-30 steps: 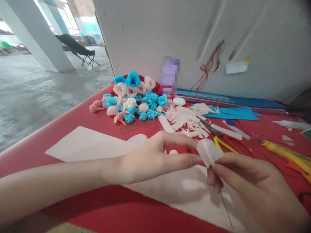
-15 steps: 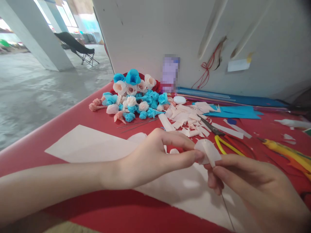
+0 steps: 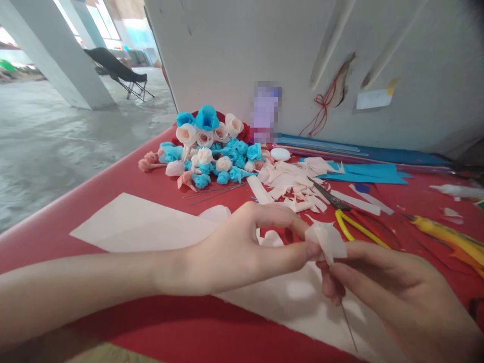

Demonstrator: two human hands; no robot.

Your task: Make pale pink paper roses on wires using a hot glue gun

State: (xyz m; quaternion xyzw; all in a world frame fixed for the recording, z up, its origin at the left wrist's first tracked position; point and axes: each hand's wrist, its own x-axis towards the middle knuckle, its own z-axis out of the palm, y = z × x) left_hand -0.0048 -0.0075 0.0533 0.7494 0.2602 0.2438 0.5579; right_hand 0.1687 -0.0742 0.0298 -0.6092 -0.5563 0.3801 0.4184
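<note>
Between my two hands is a pale pink crepe-paper petal, wrapped partly round a small paper bud on a thin wire stem. My left hand pinches the petal's left side between thumb and fingers. The base of the bud, where the wire begins, is gripped by my right hand. The wire slants down below the fingers. Under both hands lies a long sheet of pale pink crepe paper. Loose cut petals rest on it, partly hidden behind my left hand.
Blue, white and pink paper flowers are heaped at the back left. Pale paper scraps, scissors with yellow and red handles, blue paper strips and a yellow-handled tool lie on the red table.
The petal has folded further round the bud, and its upper edge now looks creased instead of smoothly rounded. Both hands stay close together, and the wire has shifted slightly left.
</note>
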